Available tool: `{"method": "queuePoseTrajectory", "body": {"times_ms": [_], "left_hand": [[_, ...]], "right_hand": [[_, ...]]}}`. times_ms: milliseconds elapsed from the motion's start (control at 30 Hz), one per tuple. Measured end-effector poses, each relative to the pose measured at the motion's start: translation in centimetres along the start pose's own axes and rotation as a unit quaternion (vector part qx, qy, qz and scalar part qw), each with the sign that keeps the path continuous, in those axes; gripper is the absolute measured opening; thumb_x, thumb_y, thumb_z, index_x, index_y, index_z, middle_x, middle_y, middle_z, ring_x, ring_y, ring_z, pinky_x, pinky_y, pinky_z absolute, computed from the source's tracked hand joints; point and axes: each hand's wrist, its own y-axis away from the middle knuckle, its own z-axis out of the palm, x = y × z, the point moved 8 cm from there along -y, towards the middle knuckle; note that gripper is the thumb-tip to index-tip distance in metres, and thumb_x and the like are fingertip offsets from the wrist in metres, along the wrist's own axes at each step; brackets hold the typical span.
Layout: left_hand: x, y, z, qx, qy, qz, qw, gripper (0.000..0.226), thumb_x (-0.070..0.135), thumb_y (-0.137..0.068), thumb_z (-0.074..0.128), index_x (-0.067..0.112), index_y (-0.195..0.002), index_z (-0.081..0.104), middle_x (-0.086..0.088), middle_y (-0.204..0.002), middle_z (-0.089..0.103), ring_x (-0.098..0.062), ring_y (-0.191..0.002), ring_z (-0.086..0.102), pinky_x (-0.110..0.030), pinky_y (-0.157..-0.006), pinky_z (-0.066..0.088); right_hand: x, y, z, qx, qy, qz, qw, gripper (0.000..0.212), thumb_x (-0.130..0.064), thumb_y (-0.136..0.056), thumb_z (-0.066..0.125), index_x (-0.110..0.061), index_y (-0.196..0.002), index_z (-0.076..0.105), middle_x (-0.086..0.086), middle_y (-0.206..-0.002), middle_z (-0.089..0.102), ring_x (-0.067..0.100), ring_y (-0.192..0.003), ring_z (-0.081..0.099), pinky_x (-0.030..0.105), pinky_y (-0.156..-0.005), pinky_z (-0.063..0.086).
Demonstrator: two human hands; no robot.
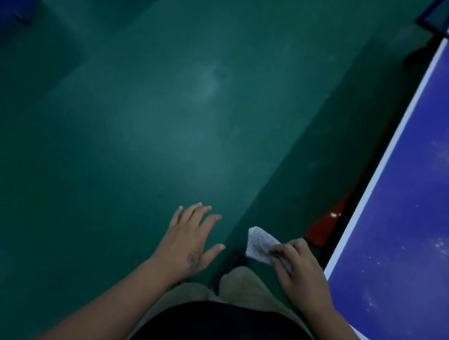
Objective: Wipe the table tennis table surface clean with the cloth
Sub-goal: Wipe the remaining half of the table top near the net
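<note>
Dim, soft blur; pale sheen on floor [195, 101]; edges bowed.

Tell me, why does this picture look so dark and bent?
Head view: dim, bluish light; a pale glare patch on the green floor; the wide lens bows the table edge; the cloth and right hand look soft.

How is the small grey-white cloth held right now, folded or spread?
Folded: the small grey-white cloth is a compact wad pinched in the right hand, off the table.

Head camera looks steeply down at the dim, perhaps green floor [167, 117].
</note>
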Motion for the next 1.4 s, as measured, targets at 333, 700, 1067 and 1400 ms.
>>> {"method": "queuePoseTrajectory", "body": {"times_ms": [333, 700, 1067, 1400], "left_hand": [[2.6, -15.7, -3.3, -0.038, -0.046, 0.079, 0.995, 0.073, 0.071, -0.096, 0.035, 0.028, -0.154, 0.044, -0.003, -0.162, 0.041, -0.027, -0.157, 0.027, -0.057, -0.130, 0.020], [8.4, -33.3, -8.2, -0.048, -0.065, 0.114, 0.990, 0.074, 0.070, -0.094, 0.034, 0.026, -0.153, 0.047, -0.005, -0.161, 0.043, -0.027, -0.156, 0.029, -0.056, -0.130, 0.020], [11.5, -51.5, -10.0, -0.079, -0.076, 0.212, 0.971, 0.073, 0.070, -0.095, 0.034, 0.028, -0.153, 0.045, -0.004, -0.161, 0.042, -0.026, -0.156, 0.028, -0.055, -0.131, 0.017], [13.4, -69.0, -13.7, -0.130, -0.111, 0.345, 0.923, 0.070, 0.068, -0.095, 0.038, 0.026, -0.150, 0.047, -0.005, -0.155, 0.048, -0.029, -0.152, 0.037, -0.058, -0.127, 0.027]], "right_hand": [[6.4, -11.1, -4.3, 0.106, -0.050, 0.069, 0.991, 0.018, -0.017, -0.095, 0.078, -0.021, -0.111, 0.072, -0.015, -0.100, 0.047, 0.007, -0.082, 0.057, 0.031, -0.062, 0.054], [13.6, -24.0, -13.2, 0.136, -0.049, 0.079, 0.986, 0.019, -0.015, -0.093, 0.080, -0.021, -0.110, 0.074, -0.012, -0.100, 0.050, 0.010, -0.081, 0.059, 0.031, -0.062, 0.054], [19.8, -34.1, -17.5, 0.188, -0.050, 0.183, 0.964, 0.017, -0.023, -0.096, 0.075, -0.026, -0.113, 0.073, -0.016, -0.103, 0.050, 0.006, -0.083, 0.061, 0.032, -0.064, 0.059], [21.8, -44.6, -21.9, 0.247, -0.054, 0.284, 0.925, 0.016, -0.020, -0.098, 0.075, -0.025, -0.113, 0.072, -0.015, -0.104, 0.052, 0.005, -0.085, 0.060, 0.029, -0.066, 0.058]]}}
